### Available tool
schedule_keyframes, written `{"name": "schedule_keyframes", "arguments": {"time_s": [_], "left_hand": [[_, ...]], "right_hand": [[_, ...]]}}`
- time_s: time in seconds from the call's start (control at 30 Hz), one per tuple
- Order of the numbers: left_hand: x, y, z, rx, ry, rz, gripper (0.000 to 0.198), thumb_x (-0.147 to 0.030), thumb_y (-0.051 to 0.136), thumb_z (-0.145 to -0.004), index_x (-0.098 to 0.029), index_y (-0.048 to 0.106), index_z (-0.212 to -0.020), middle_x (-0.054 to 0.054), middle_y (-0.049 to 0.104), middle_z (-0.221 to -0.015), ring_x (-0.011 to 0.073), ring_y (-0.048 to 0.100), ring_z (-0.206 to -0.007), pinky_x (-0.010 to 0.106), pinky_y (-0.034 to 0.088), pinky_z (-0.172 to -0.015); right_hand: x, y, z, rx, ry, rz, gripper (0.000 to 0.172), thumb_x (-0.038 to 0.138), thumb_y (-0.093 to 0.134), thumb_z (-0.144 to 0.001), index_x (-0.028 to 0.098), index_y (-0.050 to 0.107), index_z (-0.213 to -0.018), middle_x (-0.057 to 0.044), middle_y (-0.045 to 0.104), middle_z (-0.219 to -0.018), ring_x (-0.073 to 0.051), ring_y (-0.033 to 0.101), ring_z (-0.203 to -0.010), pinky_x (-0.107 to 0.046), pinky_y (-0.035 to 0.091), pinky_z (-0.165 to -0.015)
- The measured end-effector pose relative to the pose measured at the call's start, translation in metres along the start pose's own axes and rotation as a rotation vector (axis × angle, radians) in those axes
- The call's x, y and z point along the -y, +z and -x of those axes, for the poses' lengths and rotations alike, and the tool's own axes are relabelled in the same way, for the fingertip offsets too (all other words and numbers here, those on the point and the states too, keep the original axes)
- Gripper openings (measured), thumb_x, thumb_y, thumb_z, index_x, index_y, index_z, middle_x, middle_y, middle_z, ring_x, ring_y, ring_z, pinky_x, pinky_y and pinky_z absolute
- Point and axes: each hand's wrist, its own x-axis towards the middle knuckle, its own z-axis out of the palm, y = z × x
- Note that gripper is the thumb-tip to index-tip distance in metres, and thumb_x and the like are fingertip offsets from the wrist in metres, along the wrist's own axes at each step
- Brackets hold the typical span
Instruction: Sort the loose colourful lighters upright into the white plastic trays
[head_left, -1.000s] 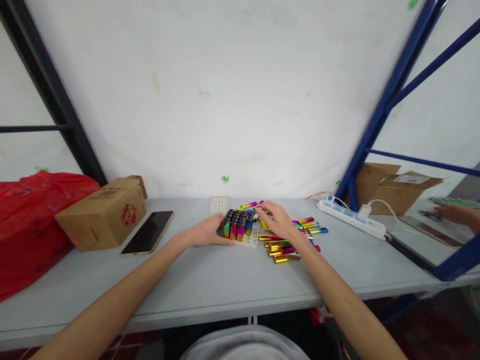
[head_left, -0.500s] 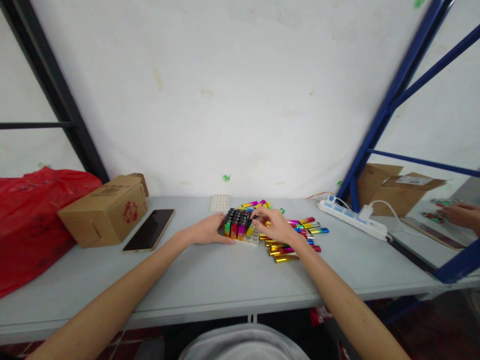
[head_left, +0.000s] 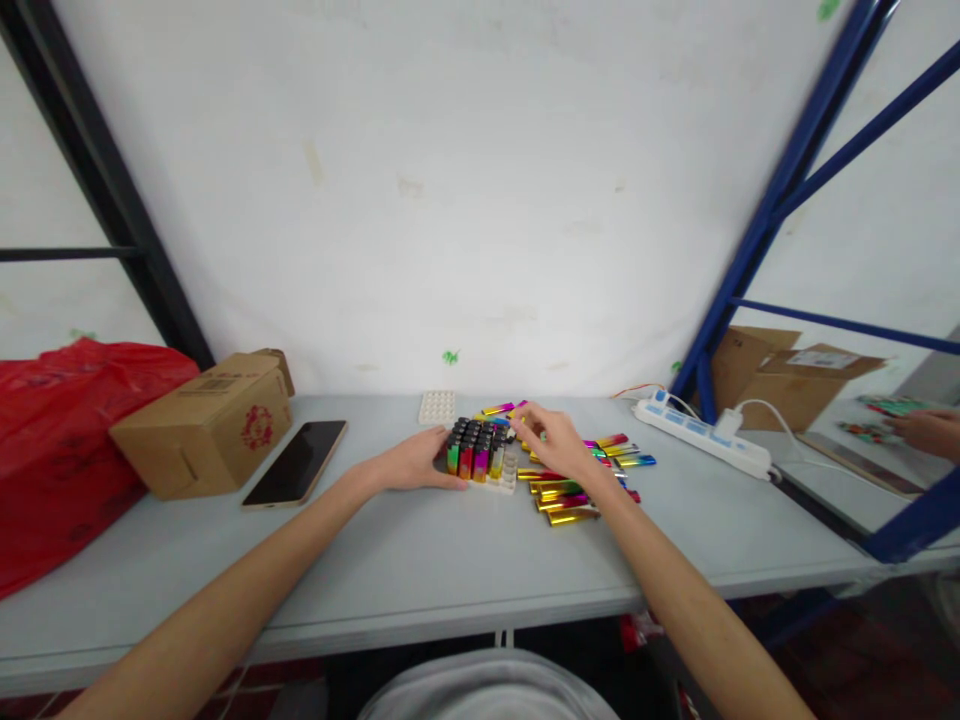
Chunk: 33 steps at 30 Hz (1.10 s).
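Observation:
Several lighters [head_left: 480,462] with black tops and shiny coloured bodies stand upright in rows in a white tray [head_left: 504,486] with round holes. Bare holes show along the tray's right side. My left hand [head_left: 412,462] holds the tray's left end, thumb along the front and fingers at the back. My right hand [head_left: 556,442] hovers just right of the standing lighters, thumb and forefinger slightly apart, with no held thing visible; its other fingers are partly hidden. Under and around it lies a loose pile of metallic lighters [head_left: 568,516] in gold, pink, red and blue.
A second white holed tray [head_left: 437,407] lies near the wall. A phone [head_left: 296,463], a cardboard box [head_left: 206,425] and a red bag [head_left: 82,450] are at left. A power strip [head_left: 701,438] lies at right. Beyond the blue frame, another person's hand [head_left: 930,432] shows.
The yellow lighter at the front, tilted under my right fingers before, now stands upright in the tray. My right hand has come off it and moved slightly back. My left hand stays put.

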Motion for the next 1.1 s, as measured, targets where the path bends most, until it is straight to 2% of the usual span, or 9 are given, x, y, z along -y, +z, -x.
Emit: {"name": "schedule_keyframes", "arguments": {"time_s": [0.13,0.2,0.3,0.37,0.47,0.63,0.83,0.97,1.1], "left_hand": [[-0.001,0.0,0.0,0.008,-0.027,-0.022,0.077,-0.068,0.085,-0.073,-0.019,0.066,-0.129,0.013,0.072,-0.129,0.0368,0.068,-0.117,0.045,0.054,-0.105],[-0.001,0.0,0.0,0.013,-0.025,-0.028,0.076,-0.069,0.084,-0.074,-0.019,0.066,-0.129,0.013,0.072,-0.13,0.0366,0.068,-0.118,0.045,0.053,-0.106],[0.0,0.0,0.0,0.016,-0.043,-0.038,0.078,-0.07,0.084,-0.073,-0.018,0.066,-0.128,0.013,0.072,-0.13,0.0369,0.068,-0.117,0.045,0.053,-0.106],[0.001,0.001,0.0,0.008,-0.055,-0.044,0.079,-0.072,0.084,-0.072,-0.019,0.066,-0.128,0.013,0.072,-0.129,0.0374,0.068,-0.117,0.045,0.054,-0.105],[0.001,0.001,0.0,-0.007,-0.039,-0.04,0.078,-0.071,0.084,-0.072,-0.02,0.067,-0.128,0.012,0.073,-0.129,0.0367,0.068,-0.117,0.045,0.054,-0.105],[0.001,0.001,0.0,-0.008,-0.037,-0.016,0.075,-0.069,0.085,-0.072,-0.019,0.068,-0.125,0.012,0.073,-0.128,0.0363,0.069,-0.115,0.044,0.054,-0.103],[0.002,0.001,0.0,-0.018,-0.034,-0.017,0.075,-0.069,0.086,-0.07,-0.019,0.068,-0.123,0.012,0.074,-0.124,0.037,0.07,-0.112,0.045,0.055,-0.102],[0.001,0.0,0.0,-0.009,-0.022,-0.032,0.072,-0.07,0.084,-0.072,-0.02,0.069,-0.122,0.012,0.074,-0.125,0.0367,0.069,-0.113,0.045,0.056,-0.102],[0.0,0.0,0.0,-0.001,-0.018,-0.029,0.076,-0.069,0.085,-0.073,-0.019,0.067,-0.128,0.012,0.072,-0.129,0.0373,0.068,-0.117,0.045,0.054,-0.105]], "right_hand": [[-0.041,-0.012,-0.002,-0.126,0.161,0.323,0.026,0.028,0.047,-0.105,0.016,0.07,-0.1,-0.013,0.075,-0.096,-0.025,0.068,-0.091,-0.037,0.05,-0.091],[-0.062,-0.014,0.002,-0.105,0.277,0.439,0.027,0.019,0.048,-0.101,0.013,0.073,-0.11,-0.021,0.075,-0.114,-0.031,0.067,-0.111,-0.042,0.047,-0.103],[-0.083,-0.012,0.007,-0.018,0.398,0.502,0.037,0.024,0.055,-0.101,0.008,0.069,-0.131,-0.028,0.068,-0.136,-0.038,0.062,-0.129,-0.048,0.043,-0.112],[-0.09,-0.009,0.008,0.033,0.44,0.508,0.047,0.034,0.058,-0.103,0.006,0.065,-0.14,-0.029,0.065,-0.143,-0.04,0.061,-0.133,-0.048,0.043,-0.113],[-0.094,-0.006,0.006,0.087,0.485,0.512,0.06,0.046,0.062,-0.102,0.007,0.06,-0.147,-0.028,0.067,-0.139,-0.038,0.064,-0.13,-0.045,0.046,-0.11],[-0.096,-0.006,0.003,0.045,0.46,0.492,0.068,0.045,0.076,-0.091,0.009,0.059,-0.146,-0.024,0.068,-0.132,-0.034,0.066,-0.124,-0.042,0.049,-0.107],[-0.09,-0.008,-0.004,-0.24,0.323,0.291,0.06,0.02,0.073,-0.081,0.013,0.062,-0.139,-0.017,0.069,-0.126,-0.029,0.07,-0.112,-0.044,0.051,-0.108],[-0.081,-0.009,-0.01,-0.406,0.397,-0.05,0.061,0.03,0.077,-0.078,0.016,0.062,-0.136,-0.016,0.071,-0.13,-0.026,0.075,-0.09,-0.045,0.059,-0.093],[-0.062,-0.006,-0.013,-0.365,0.413,-0.435,0.049,0.047,0.083,-0.073,0.019,0.068,-0.111,-0.012,0.077,-0.112,-0.026,0.074,-0.098,-0.039,0.058,-0.089]]}}
